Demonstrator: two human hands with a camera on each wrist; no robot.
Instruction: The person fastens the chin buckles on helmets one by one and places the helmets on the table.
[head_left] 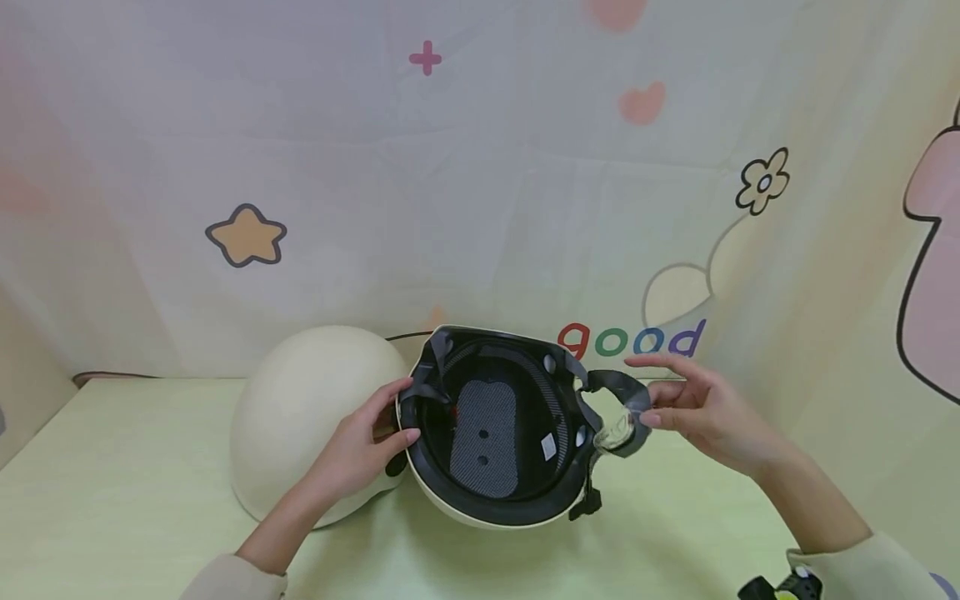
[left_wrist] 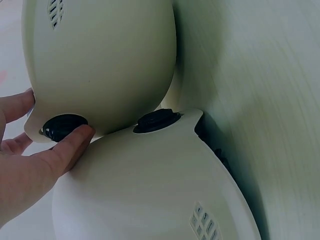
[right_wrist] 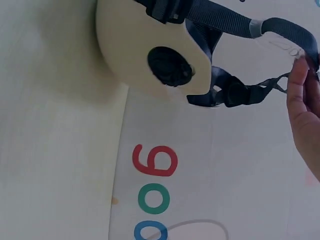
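Note:
A cream helmet (head_left: pixel 483 433) is tilted so its black padded inside faces the head camera. My left hand (head_left: pixel 367 450) grips its left rim, the thumb at the edge beside a round black knob (left_wrist: pixel 65 126) in the left wrist view. On the other side, my right hand (head_left: pixel 712 421) pinches the dark chin strap (head_left: pixel 637 396), which is held out in a loop away from the shell. A black buckle piece (head_left: pixel 587 505) dangles beneath it. Close behind my left hand stands a second cream helmet (head_left: pixel 300 400), dome up; in the left wrist view the two shells touch or nearly touch.
Both helmets are on a pale table (head_left: pixel 112 483). A printed curtain (head_left: pixel 487 167) hangs behind, with a star and the word "good" on it. A thin dark cable (head_left: pixel 112 375) runs along the table's back edge.

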